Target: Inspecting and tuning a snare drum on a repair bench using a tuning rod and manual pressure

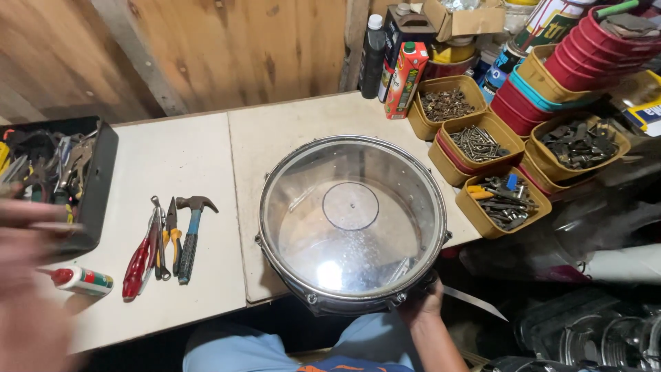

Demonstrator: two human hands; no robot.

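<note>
1. The right hand (421, 306) grips the near rim of a snare drum (351, 224), fingers curled around the metal hoop at its lower right edge.
2. The drum lies flat on a pale workbench (172, 158), its clear head facing up, part of it overhanging the near edge above the person's lap.
3. The left hand (27, 275) is a blur at the far left; whether it is spread or clenched cannot be told.
4. Just beside the left hand lies a small red-capped bottle (81, 280).
5. Between the hands lie red-handled pliers (140, 258) and a claw hammer (191, 234).
6. Beyond the right hand stand yellow tubs of screws (475, 141).
</note>
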